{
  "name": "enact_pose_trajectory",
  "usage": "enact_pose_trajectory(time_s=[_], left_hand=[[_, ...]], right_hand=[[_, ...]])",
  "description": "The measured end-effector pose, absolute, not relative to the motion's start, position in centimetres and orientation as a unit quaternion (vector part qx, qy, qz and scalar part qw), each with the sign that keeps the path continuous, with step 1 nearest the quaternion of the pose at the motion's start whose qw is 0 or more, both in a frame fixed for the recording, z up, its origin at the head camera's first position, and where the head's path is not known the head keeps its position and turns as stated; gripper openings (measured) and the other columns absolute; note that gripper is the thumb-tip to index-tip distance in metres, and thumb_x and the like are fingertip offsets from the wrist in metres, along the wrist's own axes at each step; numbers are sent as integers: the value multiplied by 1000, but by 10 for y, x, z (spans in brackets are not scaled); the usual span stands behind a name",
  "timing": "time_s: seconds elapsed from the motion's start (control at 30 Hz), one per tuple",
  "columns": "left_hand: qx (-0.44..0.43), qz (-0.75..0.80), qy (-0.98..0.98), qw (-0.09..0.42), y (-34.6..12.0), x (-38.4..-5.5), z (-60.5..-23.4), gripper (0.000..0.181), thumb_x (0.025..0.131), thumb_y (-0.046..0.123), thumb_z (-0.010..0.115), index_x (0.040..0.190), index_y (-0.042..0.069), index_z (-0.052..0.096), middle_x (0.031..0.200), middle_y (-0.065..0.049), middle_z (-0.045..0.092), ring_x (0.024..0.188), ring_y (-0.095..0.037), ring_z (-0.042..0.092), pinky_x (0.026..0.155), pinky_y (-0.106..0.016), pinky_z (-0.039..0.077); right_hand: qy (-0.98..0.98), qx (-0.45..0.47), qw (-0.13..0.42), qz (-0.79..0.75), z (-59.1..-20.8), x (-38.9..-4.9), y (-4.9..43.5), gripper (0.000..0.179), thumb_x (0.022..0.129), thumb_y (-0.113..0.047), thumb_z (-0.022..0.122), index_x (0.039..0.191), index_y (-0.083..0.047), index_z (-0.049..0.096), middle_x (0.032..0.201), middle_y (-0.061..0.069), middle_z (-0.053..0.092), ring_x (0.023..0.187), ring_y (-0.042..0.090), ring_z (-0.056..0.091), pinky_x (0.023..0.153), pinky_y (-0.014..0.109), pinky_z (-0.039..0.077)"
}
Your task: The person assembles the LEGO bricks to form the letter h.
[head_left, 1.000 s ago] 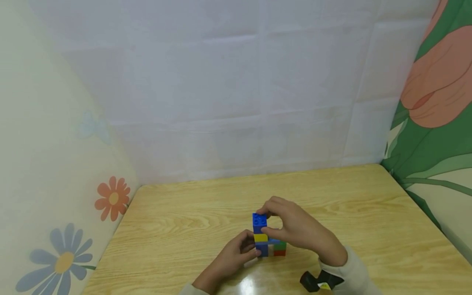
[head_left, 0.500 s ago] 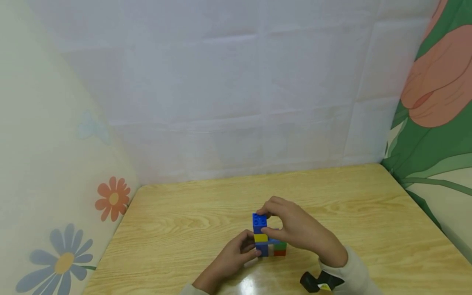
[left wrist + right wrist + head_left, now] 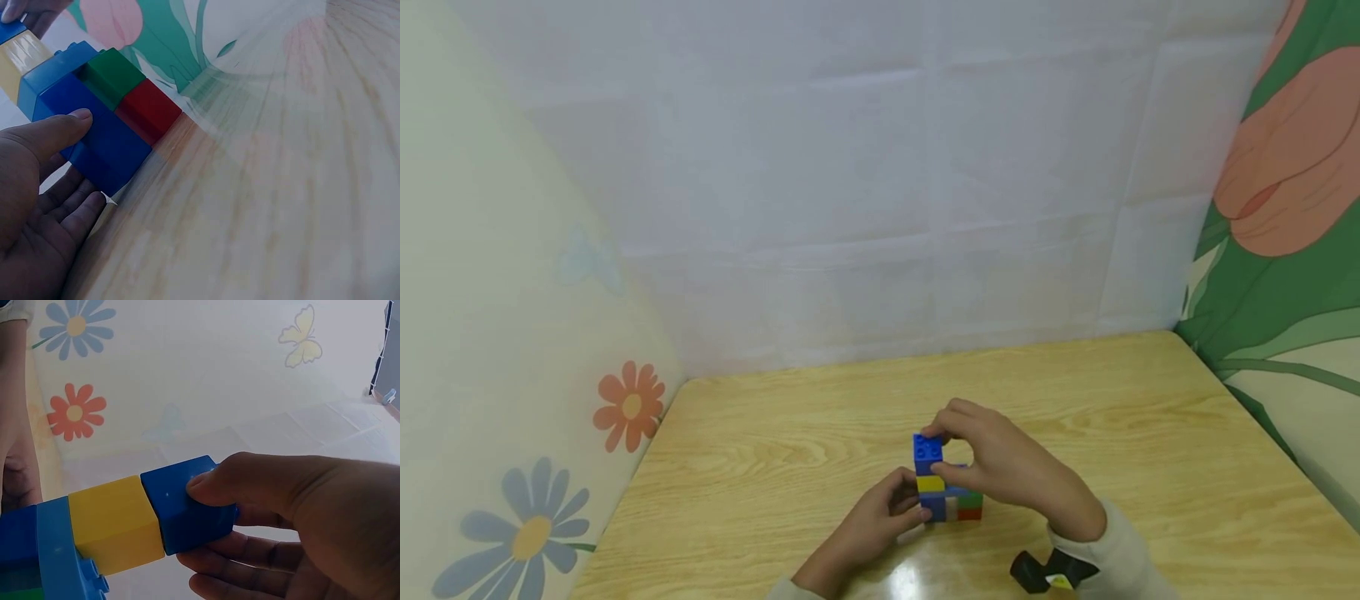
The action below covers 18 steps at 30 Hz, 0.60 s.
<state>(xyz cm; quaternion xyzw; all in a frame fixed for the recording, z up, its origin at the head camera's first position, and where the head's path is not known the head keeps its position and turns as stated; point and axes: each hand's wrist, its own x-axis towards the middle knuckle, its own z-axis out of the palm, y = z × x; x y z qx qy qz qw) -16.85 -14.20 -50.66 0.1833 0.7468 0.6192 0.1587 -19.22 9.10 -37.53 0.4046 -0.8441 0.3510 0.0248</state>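
Note:
A small structure of toy building blocks stands on the table. At its base are a dark blue block (image 3: 94, 134) on the left and a red block (image 3: 150, 111) with a green block (image 3: 114, 76) on it. A lighter blue block (image 3: 59, 550) bridges them. On that sits a yellow block (image 3: 115, 525), topped by a blue block (image 3: 187, 503) with studs. My right hand (image 3: 1011, 458) pinches the top blue block between thumb and fingers. My left hand (image 3: 880, 517) grips the dark blue base block, thumb on its near face.
The wood-grain table (image 3: 775, 442) extends around the blocks. A white cloth (image 3: 850, 208) hangs behind it, with flower-painted panels at left and right. A black device with a strap (image 3: 1045, 573) is by the right sleeve.

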Motion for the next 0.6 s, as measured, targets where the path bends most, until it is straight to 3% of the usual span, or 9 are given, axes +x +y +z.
enact_pose_trajectory(time_s=[0.6], left_hand=[[180, 620, 747, 161, -142, -169, -506, 38, 94, 22, 67, 123, 7, 49, 129, -11, 57, 123, -22, 54, 101, -26, 46]], right_hand=[[-839, 407, 17, 361, -375, -195, 90, 26, 85, -22, 76, 107, -19, 62, 101, -12, 55, 94, 8, 61, 82, 24, 54]])
